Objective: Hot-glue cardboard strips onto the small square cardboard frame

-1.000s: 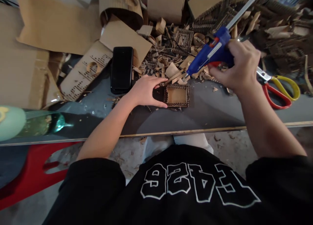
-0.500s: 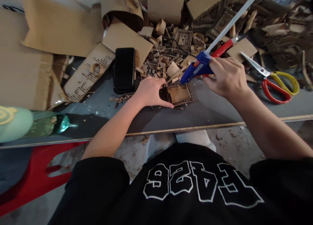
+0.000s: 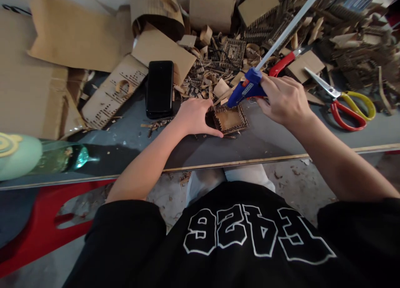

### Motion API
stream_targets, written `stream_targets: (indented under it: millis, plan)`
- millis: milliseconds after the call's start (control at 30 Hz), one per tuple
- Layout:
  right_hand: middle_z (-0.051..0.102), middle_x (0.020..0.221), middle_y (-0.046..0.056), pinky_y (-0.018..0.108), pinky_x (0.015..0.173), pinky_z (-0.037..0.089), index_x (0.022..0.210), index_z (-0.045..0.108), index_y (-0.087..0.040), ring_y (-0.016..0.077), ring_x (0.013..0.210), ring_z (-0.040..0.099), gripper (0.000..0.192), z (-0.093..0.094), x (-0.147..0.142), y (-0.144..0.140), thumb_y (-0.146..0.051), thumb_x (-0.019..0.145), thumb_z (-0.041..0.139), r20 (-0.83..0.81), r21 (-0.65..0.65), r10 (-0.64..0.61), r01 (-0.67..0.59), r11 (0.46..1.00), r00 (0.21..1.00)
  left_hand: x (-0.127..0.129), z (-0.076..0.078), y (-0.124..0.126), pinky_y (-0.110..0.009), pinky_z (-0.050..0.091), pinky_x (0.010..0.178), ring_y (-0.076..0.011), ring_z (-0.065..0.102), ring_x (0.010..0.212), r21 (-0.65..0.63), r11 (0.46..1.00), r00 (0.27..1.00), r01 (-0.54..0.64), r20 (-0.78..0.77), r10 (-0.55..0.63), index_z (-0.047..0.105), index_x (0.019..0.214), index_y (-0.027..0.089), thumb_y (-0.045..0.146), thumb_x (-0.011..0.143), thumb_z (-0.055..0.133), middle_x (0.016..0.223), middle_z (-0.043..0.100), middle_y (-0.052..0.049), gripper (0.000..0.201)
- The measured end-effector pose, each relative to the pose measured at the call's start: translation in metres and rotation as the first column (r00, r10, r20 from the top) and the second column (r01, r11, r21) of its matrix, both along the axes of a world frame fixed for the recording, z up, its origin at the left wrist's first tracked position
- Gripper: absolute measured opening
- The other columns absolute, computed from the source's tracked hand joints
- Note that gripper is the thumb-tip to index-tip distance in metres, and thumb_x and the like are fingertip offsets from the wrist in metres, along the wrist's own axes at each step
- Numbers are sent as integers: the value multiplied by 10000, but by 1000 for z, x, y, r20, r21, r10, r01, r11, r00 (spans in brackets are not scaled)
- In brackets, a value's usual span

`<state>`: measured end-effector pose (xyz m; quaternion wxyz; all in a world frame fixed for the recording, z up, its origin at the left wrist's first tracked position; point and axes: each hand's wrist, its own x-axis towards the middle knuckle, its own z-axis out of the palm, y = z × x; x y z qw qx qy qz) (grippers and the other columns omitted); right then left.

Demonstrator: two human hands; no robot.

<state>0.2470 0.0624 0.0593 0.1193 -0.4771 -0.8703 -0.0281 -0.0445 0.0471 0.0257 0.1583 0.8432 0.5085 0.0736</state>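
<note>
My right hand (image 3: 286, 99) is wrapped round a blue glue gun (image 3: 246, 88), with a long whitish glue stick (image 3: 289, 29) poking out of its back. The gun's nozzle points down at the far edge of a small, shallow cardboard box (image 3: 231, 119) with corrugated walls. That box lies on the dark table. My left hand (image 3: 196, 118) grips its left side, thumb at the near corner and fingers at the far corner. Just left of this hand rests a black smartphone (image 3: 159, 88).
Scissors (image 3: 343, 100) with red and yellow handles lie at right, near a red-handled cutter (image 3: 283, 64). Cardboard scraps (image 3: 200, 81) heap along the back. Large cardboard sheets (image 3: 28, 79) cover the left. A green bottle (image 3: 21, 156) lies near the front edge.
My right hand and the glue gun have shifted slightly left along the box's far edge. My left hand stays at the box's left side.
</note>
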Motion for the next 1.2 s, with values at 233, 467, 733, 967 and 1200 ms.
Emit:
stream_targets:
  millis: [233,467,733,967,1200]
  plan:
    - [710,1396,183,474,1037,579,1548,519,-97,315,1179,728,528,-3,15,1,-260,1047,486,101,123,46,-59,991,994,1,3,0,-485,534,976,-380,702,983,-10,1000,999,-10,-49,10,651,1093,182,923,541,864,962,699,-104,948]
    - [737,1328,182,456,991,601,1541,522,-65,316,1162,737,522,-2,31,2,-281,1065,512,159,192,40,-70,979,987,3,8,-2,-432,524,959,-356,710,1004,-18,1000,995,-12,-96,10,655,1144,169,906,573,854,996,725,-105,953]
    - [751,1271,177,452,971,587,1519,542,-73,299,1126,738,469,7,29,0,-285,1110,452,190,167,34,-67,984,981,1,3,-1,-409,524,949,-347,717,1011,8,1000,999,-2,-35,2,667,1180,173,893,557,875,984,737,-96,975]
    - [750,1320,149,535,930,564,1466,608,-152,322,1126,741,509,25,9,-9,-370,1156,269,206,228,-18,-30,973,978,4,8,-2,-429,534,956,-366,724,1037,-33,999,996,-25,-88,22,653,1191,164,855,584,895,1010,726,-107,951]
    - [742,1242,185,532,999,575,1262,616,-106,372,1139,724,388,31,-14,-5,-348,959,622,136,148,-92,71,986,986,6,10,-1,-433,543,953,-367,720,1049,-60,998,992,-35,-121,27,644,1188,190,859,586,884,1017,731,-97,932]
